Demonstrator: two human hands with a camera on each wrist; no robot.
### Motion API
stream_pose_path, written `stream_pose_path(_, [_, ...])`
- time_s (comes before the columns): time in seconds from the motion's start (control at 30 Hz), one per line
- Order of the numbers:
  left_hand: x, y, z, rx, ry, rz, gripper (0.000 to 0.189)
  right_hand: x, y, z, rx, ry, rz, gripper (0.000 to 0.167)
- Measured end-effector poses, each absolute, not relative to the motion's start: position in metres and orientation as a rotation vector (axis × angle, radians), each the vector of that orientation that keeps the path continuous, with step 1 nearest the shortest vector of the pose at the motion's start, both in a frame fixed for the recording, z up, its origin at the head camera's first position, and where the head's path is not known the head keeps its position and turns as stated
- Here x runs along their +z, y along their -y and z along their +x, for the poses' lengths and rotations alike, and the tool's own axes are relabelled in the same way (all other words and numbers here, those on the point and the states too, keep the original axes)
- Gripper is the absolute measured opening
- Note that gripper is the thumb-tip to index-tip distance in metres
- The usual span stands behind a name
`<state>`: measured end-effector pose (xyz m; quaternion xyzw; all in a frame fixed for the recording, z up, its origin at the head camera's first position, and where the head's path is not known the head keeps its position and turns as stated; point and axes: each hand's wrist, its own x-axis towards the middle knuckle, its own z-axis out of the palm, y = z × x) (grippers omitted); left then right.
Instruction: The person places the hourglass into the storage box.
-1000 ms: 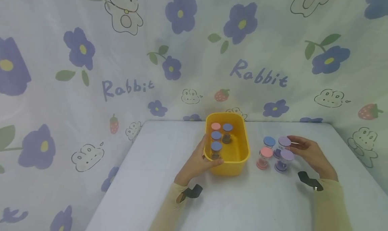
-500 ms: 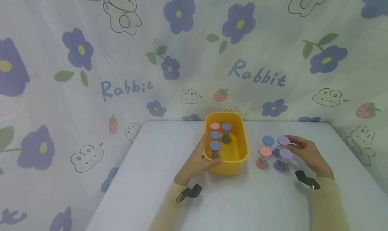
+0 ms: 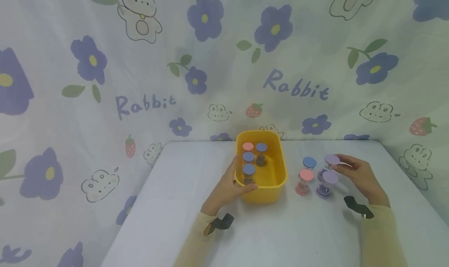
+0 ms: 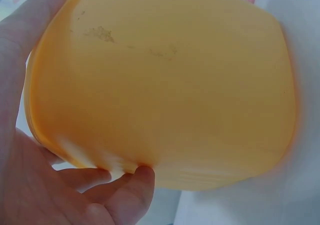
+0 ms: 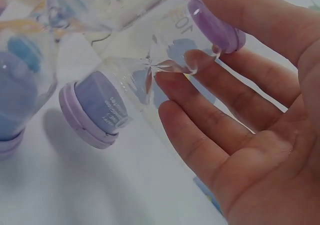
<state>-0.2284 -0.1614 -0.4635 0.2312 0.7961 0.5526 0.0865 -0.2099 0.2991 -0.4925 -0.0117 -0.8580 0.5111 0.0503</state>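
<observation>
My left hand (image 3: 228, 186) grips the near left corner of a yellow plastic bin (image 3: 264, 195), thumb over the front rim. In the left wrist view, fingers curl against the bin's wall (image 4: 170, 95). My right hand (image 3: 363, 177) holds a purple-capped sand timer (image 3: 332, 159) by its upper part. The right wrist view shows that timer (image 5: 95, 110) tilted, purple sand in its lower bulb, with thumb and fingers around the upper end. Just in front stands another purple sand timer (image 3: 323, 191). A pink sand timer (image 3: 306, 175) and a blue one (image 3: 309, 162) stand to its left.
Inside the bin stand several sand timers, one with a pink cap (image 3: 248, 146) and others with blue caps (image 3: 248, 168), mostly along the left side. The white table (image 3: 273, 236) ends at the back against a printed rabbit-and-flower curtain (image 3: 224, 64).
The far purple timer has shifted slightly up and to the right with my right hand and now leans. The left hand keeps its hold on the bin; the view has drifted slightly.
</observation>
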Motion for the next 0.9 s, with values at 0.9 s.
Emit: stream_pose_path(0.9, [-0.464, 0.163, -0.228, 1.643, -2.372, 0.686, 0.112, -0.437, -0.285, -0.188, 1.745, 2.233, -0.102, 0.054])
